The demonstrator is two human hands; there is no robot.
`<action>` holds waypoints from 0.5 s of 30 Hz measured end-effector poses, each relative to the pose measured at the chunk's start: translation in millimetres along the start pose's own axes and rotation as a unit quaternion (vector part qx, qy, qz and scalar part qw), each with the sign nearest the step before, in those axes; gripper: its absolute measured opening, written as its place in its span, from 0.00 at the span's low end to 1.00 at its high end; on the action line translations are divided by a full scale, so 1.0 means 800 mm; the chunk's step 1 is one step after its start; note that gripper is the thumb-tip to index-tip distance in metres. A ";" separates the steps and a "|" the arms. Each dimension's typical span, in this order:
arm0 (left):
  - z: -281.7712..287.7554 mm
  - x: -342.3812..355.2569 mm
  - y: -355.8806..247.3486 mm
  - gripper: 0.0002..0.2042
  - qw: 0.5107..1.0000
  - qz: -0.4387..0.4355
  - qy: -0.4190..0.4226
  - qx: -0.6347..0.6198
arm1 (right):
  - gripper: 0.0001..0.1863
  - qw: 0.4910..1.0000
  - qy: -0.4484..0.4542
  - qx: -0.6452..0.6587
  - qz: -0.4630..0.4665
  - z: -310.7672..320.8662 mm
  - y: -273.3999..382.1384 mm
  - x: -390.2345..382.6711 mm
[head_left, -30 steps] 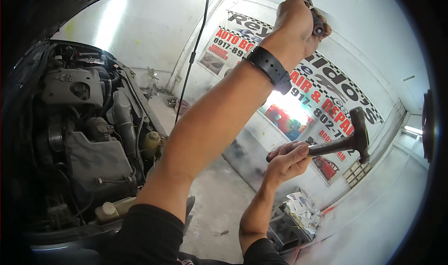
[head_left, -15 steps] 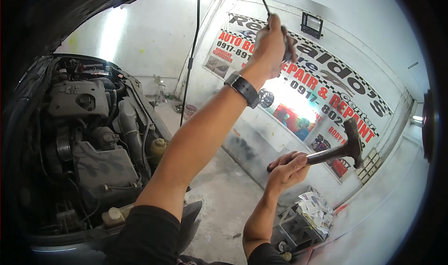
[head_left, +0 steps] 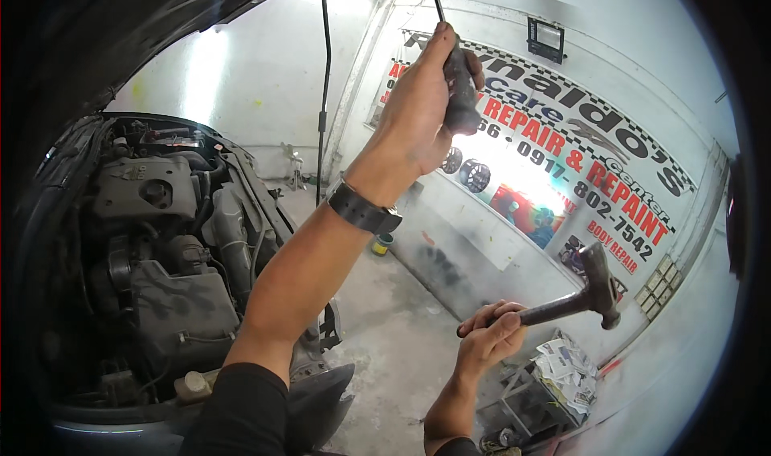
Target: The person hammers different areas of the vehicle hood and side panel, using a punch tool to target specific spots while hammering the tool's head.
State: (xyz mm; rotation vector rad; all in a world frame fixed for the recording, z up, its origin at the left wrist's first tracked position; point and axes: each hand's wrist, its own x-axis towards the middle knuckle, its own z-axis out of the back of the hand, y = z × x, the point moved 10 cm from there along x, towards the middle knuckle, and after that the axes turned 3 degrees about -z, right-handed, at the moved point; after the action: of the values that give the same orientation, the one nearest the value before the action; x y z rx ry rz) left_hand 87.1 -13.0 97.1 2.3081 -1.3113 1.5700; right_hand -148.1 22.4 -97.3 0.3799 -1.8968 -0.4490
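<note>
Engine [head_left: 140,187] at far left; next, left hand [head_left: 419,94] raised, fingers wrapped around a dark-handled, thin-shafted tool [head_left: 462,106] pointing up, tip out of view, best gripped firmly; farther right, right hand [head_left: 490,339] holding hammer [head_left: 562,306] by its handle's end, head best kept clear of left knuckles.

1. White glare washed out part of the banner [head_left: 546,163] between two and three o'clock.
2. A bright streak lit the wall [head_left: 269,78] at ten o'clock.
3. Deep shadow covered the hood [head_left: 161,26], farther out; the engine [head_left: 132,195] at nine looked dim.
4. Straight edges bowed toward a black rim.
</note>
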 end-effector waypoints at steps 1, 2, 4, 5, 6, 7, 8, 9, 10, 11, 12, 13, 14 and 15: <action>-0.005 -0.001 -0.004 0.18 1.000 0.000 -0.001 -0.026 | 0.24 1.000 0.001 0.002 0.002 -0.001 0.001 0.000; -0.007 0.000 -0.007 0.18 1.000 -0.003 0.000 -0.027 | 0.24 1.000 0.013 0.003 0.008 -0.004 0.003 -0.001; -0.024 -0.001 -0.016 0.18 0.997 -0.018 0.047 -0.050 | 0.23 1.000 0.027 0.001 0.016 -0.008 0.009 -0.002; -0.027 0.006 -0.020 0.18 0.997 -0.026 0.039 -0.062 | 0.23 0.999 0.029 -0.007 0.027 -0.008 0.015 -0.003; -0.032 0.010 -0.023 0.18 0.997 -0.029 0.038 -0.065 | 0.23 0.999 0.032 -0.016 0.037 -0.009 0.021 -0.005; -0.037 0.012 -0.027 0.17 0.996 -0.026 0.033 -0.083 | 0.23 0.999 0.033 -0.020 0.039 -0.008 0.026 -0.006; -0.040 0.011 -0.031 0.17 0.994 -0.023 0.027 -0.101 | 0.22 0.998 0.041 -0.019 0.038 -0.008 0.031 -0.007; -0.041 0.006 -0.028 0.18 0.995 -0.014 0.018 -0.098 | 0.22 0.998 0.049 -0.019 0.037 -0.009 0.035 -0.009; -0.044 0.002 -0.031 0.18 0.994 -0.015 0.018 -0.102 | 0.22 0.998 0.050 -0.023 0.039 -0.008 0.039 -0.010; -0.044 0.000 -0.032 0.18 0.994 -0.018 0.000 -0.108 | 0.22 0.996 0.066 -0.033 0.053 -0.010 0.044 -0.012; -0.042 -0.001 -0.032 0.19 0.993 -0.020 -0.018 -0.114 | 0.23 0.994 0.081 -0.043 0.067 -0.013 0.050 -0.014; -0.039 0.004 -0.033 0.19 0.993 -0.021 -0.019 -0.117 | 0.23 0.993 0.083 -0.046 0.068 -0.015 0.052 -0.015; -0.036 0.015 -0.035 0.19 0.992 -0.012 -0.022 -0.126 | 0.23 0.992 0.089 -0.048 0.074 -0.019 0.055 -0.017; -0.033 0.022 -0.034 0.20 0.991 -0.002 -0.026 -0.134 | 0.23 0.991 0.094 -0.050 0.080 -0.023 0.057 -0.018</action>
State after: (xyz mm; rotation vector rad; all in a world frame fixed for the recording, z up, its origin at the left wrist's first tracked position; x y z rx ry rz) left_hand 87.8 6.1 134.6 2.1965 -1.4279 1.2503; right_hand -128.2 66.9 -80.7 0.1949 -1.6995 -0.3848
